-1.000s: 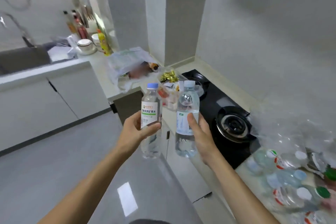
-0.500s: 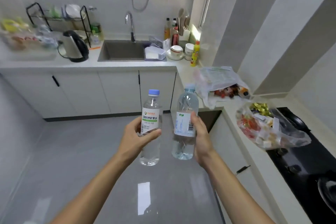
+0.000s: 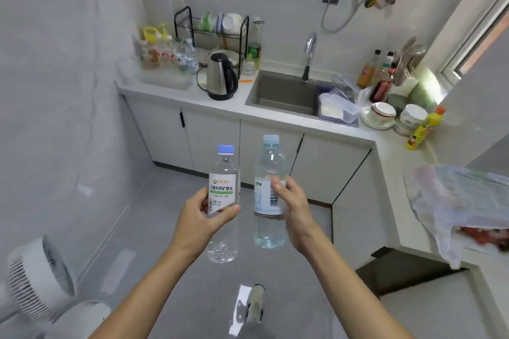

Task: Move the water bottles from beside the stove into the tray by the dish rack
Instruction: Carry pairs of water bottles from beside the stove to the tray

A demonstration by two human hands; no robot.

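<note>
My left hand grips a clear water bottle with a blue cap and a white-green label, held upright over the floor. My right hand grips a second clear bottle with a pale cap and a barcode label, also upright, just to the right. Far ahead on the counter's left end lies a clear tray with several bottles standing in it, next to the black wire dish rack.
A steel kettle stands in front of the rack, then the sink with its tap. Bowls and sauce bottles crowd the counter corner at right. A plastic bag lies on the right counter. A white fan stands low left on the grey floor.
The view has swung left, from the stove to the sink and then the dish rack. Both hands keep the same hold on their bottles, and the counter looks nearer.
</note>
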